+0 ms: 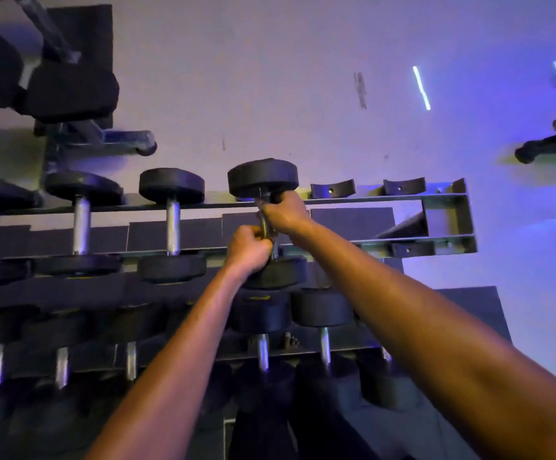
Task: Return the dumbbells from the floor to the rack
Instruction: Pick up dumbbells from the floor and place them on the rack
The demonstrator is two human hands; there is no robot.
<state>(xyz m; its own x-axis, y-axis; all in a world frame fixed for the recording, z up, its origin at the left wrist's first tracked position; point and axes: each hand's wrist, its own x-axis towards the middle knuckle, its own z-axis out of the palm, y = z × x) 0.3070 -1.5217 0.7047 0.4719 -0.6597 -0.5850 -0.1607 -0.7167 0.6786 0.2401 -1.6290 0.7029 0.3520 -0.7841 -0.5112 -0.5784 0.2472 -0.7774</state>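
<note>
A view from above looks down a person's two bare forearms toward a grey metal two-tier dumbbell rack (449,199) standing against a pale wall washed in violet light. At the far left of the top tier, three black round-headed dumbbells with chrome handles (172,224) already sit across the rails, side by side. Next along, near the middle, both hands hold one more black rubber-headed dumbbell with a dark metal handle (263,175) — the piece now being returned. The left hand (248,249) is curled tightly round the near end of the handle, just above the near head; the right hand (285,212) is wrapped round the far end, touching the underside of the far head. The far head appears to rest on or just above the back rail, while the near head hangs at the front rail; whether it is fully seated cannot be told. To the right, two empty black curved cradles (333,187) wait on the back rail. Below, the lower tier holds more dark dumbbells (322,308). The placing step looks almost done — next, both heads likely need settling before the fingers let go.
</note>
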